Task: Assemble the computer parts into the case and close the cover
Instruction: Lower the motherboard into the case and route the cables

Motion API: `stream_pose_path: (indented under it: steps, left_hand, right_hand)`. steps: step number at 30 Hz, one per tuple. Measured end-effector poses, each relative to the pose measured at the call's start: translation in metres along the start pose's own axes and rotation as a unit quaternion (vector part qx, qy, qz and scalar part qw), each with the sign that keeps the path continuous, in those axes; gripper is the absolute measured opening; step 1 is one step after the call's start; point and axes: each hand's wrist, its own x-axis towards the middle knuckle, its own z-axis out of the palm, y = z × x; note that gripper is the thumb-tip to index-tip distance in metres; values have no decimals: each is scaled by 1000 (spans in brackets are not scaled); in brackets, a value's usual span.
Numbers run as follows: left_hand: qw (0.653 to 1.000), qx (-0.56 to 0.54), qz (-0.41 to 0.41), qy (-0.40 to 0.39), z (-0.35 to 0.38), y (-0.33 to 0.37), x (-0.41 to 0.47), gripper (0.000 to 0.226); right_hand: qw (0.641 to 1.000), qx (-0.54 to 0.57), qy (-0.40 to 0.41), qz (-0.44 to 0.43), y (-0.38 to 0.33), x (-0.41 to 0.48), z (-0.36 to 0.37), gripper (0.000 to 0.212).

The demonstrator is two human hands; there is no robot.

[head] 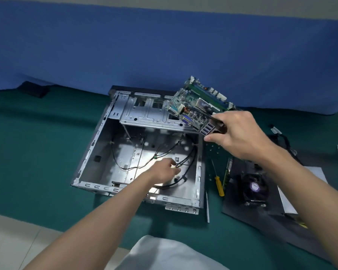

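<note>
- The left hand (165, 169) reaches into the open grey metal computer case (98, 133), fingers curled on the loose black cables (185, 164) – likely clearing the floor for the board. Blur hides the exact grip.
- A yellow-handled screwdriver (219, 185) and a black cooler fan (255, 187) wait just right of the case.
- The right hand (240, 131) pinches the green motherboard (195, 102) by its port edge, tilted above the case's far right corner – held clear, not yet seated. Its underside is hidden.

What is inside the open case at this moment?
Black cables lie on the metal floor of the case; the left hand grips some. A drive cage spans the far end. The motherboard is outside, in the right hand. Floor under cage and hand is hidden.
</note>
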Motion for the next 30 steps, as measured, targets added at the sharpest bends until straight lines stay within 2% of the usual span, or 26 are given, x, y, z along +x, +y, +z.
stream_pose_path:
  steps: [5,8,10,12,15,17,20,24,26,30]
  left_hand:
    - [991,135,21,-5,29,12,32,69]
    - [970,244,-19,-4,39,13,50,103]
    - [955,294,-43,-9,41,15,62,109]
    - [946,322,-30,5,43,16,73,96]
    - [920,385,46,59,39,13,85,48]
    - [911,390,79,105,33,10,91,32]
    - [911,374,49,169,19,4,97,14]
    - [940,314,-54,122,3,-12,107,27]
    - [955,274,-50,100,1,-18,109,33]
    - [989,108,-65,78,2,-24,97,24]
  right_hand:
    - [998,33,16,52,28,-28,5,68]
    - [997,34,21,64,38,-41,14,67]
    - [997,28,25,67,41,-46,20,66]
    - [997,27,31,71,44,-49,25,64]
    - [996,32,33,73,43,-52,31,63]
    - [996,37,36,77,43,-53,33,62]
    - [995,43,33,81,43,-54,34,63]
    - [995,49,31,81,41,-56,36,62]
    - [995,44,26,81,41,-56,36,60]
    - [996,53,27,68,38,-54,30,58]
